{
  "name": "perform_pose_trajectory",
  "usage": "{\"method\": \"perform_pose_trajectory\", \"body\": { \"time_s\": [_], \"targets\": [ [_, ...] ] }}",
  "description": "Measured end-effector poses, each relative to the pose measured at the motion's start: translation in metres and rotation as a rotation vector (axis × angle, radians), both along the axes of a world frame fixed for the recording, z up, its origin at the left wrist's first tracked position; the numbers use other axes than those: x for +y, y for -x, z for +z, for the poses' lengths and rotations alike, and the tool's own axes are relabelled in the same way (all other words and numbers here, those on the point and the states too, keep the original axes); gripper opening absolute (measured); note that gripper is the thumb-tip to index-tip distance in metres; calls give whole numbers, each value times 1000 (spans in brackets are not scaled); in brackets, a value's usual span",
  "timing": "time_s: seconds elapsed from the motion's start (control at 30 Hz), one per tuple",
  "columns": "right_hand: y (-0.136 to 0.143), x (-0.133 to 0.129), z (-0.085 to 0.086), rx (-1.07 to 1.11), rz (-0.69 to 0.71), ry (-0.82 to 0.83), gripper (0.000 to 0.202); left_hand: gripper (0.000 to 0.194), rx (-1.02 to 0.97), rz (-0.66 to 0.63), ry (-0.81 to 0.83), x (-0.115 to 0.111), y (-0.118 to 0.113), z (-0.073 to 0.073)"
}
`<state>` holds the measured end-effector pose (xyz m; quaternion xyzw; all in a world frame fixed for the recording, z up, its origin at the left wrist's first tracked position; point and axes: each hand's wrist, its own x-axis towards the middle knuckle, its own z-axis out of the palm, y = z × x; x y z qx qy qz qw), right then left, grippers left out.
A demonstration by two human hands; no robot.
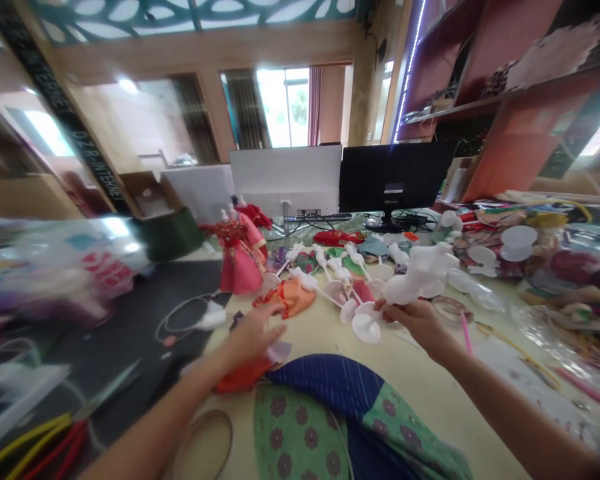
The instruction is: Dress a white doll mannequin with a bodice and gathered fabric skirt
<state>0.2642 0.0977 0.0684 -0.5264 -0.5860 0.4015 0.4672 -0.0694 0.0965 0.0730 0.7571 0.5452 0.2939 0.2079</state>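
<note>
My right hand [420,323] is closed on a white miniature dress form [420,273], whose torso is blurred above my fingers. Close to its fingertips lies a round white stand base [366,323]. Over an orange-red cloth piece [245,373], my left hand [255,337] reaches forward with thumb and fingers apart and nothing visible in it. Just beyond it is an orange doll garment [293,298]. Between my arms lies a round green and navy patterned fabric piece [310,417]. Several more white dress forms [340,270] lie beyond on their sides.
Small red and pink dresses [240,267] stand on forms at the back left. Two monitors [395,177] are behind. Fabric scraps and plastic [555,260] pile up at right. Scissors [113,387] and a cable lie on the dark mat [130,320]; a pink pen [467,332] is at right.
</note>
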Motion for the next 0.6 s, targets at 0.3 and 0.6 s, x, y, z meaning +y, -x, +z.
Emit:
{"method": "perform_pose_trajectory", "body": {
  "time_s": [0.3, 0.6],
  "targets": [
    [0, 1, -17, -128, 107, -61, 44, 53, 485, -616, 15, -52, -88, -13],
    [0, 7, -22, -94, 185, -34, 42, 38, 560, -687, -49, -64, -94, -34]
  ]
}}
